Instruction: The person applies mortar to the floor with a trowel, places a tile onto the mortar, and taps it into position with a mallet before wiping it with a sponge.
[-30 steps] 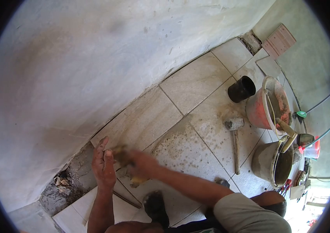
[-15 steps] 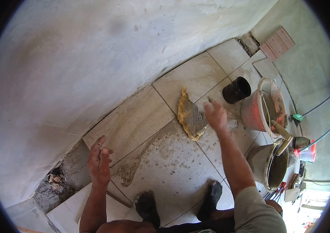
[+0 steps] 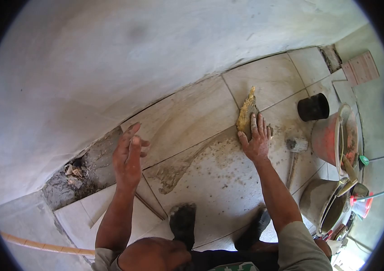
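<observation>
My right hand [image 3: 258, 143] lies on a yellow sponge [image 3: 246, 110] smeared with grey mortar, on the tiled floor. Its fingers are stretched and slightly apart over the sponge, the thumb on the left side; part of the sponge is hidden beneath it. Touching nothing, my left hand [image 3: 128, 156] hovers near the wall with its fingers apart. Below the sponge, a large floor tile [image 3: 214, 189] carries grey spots and a wet, muddy streak. Right of my right hand lies a mallet [image 3: 296, 144] with a pale head.
A black cylindrical container [image 3: 313, 107] stands at the right, beside a red bucket [image 3: 325, 140] and a grey bucket [image 3: 316, 196]. The wall [image 3: 110, 67] borders the tiles at the left. Rough rubble [image 3: 72, 178] fills a gap along it. A reddish tile [image 3: 360, 68] leans at the far corner.
My right hand has come down onto the sponge from its right side, uncovering the mallet. The view has shifted, so the floor things sit farther right. My left hand stays raised.
</observation>
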### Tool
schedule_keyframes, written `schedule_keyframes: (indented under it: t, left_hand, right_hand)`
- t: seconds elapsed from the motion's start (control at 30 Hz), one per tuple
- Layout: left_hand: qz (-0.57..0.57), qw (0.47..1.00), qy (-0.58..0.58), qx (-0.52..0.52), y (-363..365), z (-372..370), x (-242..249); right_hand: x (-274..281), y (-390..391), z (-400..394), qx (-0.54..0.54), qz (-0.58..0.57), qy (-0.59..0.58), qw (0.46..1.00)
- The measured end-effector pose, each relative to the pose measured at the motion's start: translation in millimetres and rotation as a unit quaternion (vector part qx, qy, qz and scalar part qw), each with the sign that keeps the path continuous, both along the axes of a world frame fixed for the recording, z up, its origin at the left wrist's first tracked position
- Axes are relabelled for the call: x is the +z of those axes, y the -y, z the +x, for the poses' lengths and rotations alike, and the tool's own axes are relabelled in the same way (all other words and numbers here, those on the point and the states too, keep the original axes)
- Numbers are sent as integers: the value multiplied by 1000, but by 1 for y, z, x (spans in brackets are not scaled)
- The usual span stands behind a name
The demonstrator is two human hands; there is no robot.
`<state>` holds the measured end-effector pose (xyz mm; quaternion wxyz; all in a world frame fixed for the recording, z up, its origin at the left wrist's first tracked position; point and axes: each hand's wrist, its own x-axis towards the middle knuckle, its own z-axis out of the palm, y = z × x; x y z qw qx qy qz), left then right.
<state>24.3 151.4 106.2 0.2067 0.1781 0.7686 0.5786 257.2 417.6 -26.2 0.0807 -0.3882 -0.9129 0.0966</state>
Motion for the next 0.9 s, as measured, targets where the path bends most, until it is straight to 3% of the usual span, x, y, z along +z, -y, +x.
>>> schedule_keyframes:
  t: [0.17, 0.27, 0.37, 0.57, 0.9]
  left_hand:
    - [26, 1000, 0, 3, -1, -8, -1]
    - [7, 1000, -2, 6, 5, -10, -2]
    - [11, 999, 13, 31, 9, -11, -3]
    - [4, 999, 13, 32, 17, -16, 1]
    - [8, 999, 11, 33, 21, -16, -2]
  right_hand:
    - [13, 54, -27, 11, -39, 55, 998]
    - [22, 92, -41, 56, -75, 141, 986]
    - [26, 131, -52, 124, -92, 153, 976]
    - [31, 209, -73, 258, -163, 105, 946]
    - [19, 257, -106, 447, -148, 36, 882]
